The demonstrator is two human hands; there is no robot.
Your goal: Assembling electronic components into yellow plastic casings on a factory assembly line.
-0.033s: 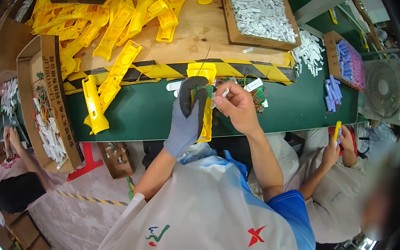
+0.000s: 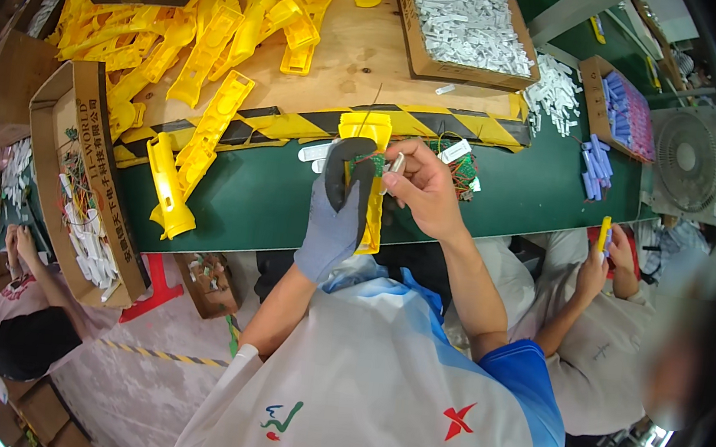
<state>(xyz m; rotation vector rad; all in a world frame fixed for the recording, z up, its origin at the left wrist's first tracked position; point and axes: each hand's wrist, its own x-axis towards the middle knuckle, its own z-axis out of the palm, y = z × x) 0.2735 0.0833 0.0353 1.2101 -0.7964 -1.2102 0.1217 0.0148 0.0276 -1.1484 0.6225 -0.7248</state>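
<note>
My left hand [image 2: 333, 212], in a grey glove with black fingers, is closed around a long yellow plastic shell [image 2: 371, 225] held over the near edge of the green table. A small green circuit board [image 2: 369, 164] shows at the shell beside my gloved fingers. My bare right hand [image 2: 432, 198] pinches a small white plastic piece [image 2: 396, 166] close to the shell's right side. Behind the right hand lie green boards with coloured wires [image 2: 466, 172] and a white tab [image 2: 454, 151]. White strips [image 2: 314, 153] lie left of the shell.
Yellow shells [image 2: 210, 55] pile up on a wooden board; two lie nearer at left. A carton of white pieces [image 2: 470, 26] stands behind. Purple cells [image 2: 595, 166] lie at right beside their box [image 2: 618, 111]. A carton of wired parts [image 2: 90, 195] is at left. A co-worker's hands [image 2: 607, 263] work at right.
The yellow shell has shifted slightly, and the green board shows more clearly beside my left fingers. The white piece in my right hand has turned more upright.
</note>
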